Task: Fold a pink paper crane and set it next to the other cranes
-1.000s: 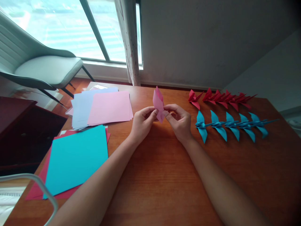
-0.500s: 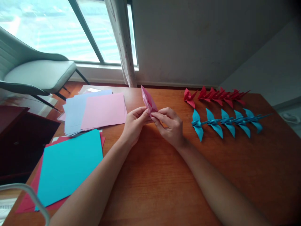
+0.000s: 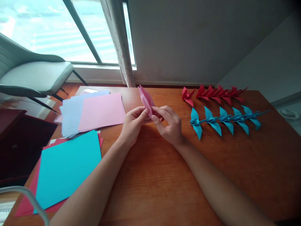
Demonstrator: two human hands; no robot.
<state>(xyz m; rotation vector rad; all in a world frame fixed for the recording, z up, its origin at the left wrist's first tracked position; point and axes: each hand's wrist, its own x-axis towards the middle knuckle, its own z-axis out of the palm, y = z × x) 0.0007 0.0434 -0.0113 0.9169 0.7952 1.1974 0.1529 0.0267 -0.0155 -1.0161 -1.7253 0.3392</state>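
A pink folded paper (image 3: 146, 98), narrow and pointed at the top, is held up above the middle of the table. My left hand (image 3: 134, 123) pinches its lower left side between thumb and fingers. With thumb and forefinger, my right hand (image 3: 169, 123) grips the lower right edge. The fingers cover the bottom of the folded paper. On the right, a row of blue paper cranes (image 3: 213, 121) lies nested one behind another. Behind it stand several red paper cranes (image 3: 210, 93), one of them set slightly apart at the left end.
Pink paper sheets (image 3: 102, 111) lie over pale blue sheets (image 3: 70, 116) at the table's left. Nearer me, a bright blue sheet (image 3: 68, 169) rests on red sheets (image 3: 25, 204). Beyond the wooden table (image 3: 150, 182) are a chair (image 3: 35, 75), a curtain (image 3: 117, 40) and a wall.
The right thumb and forefinger have shifted slightly on the pink folded paper, and its upper flaps stand a little further apart. The whole view has moved slightly.
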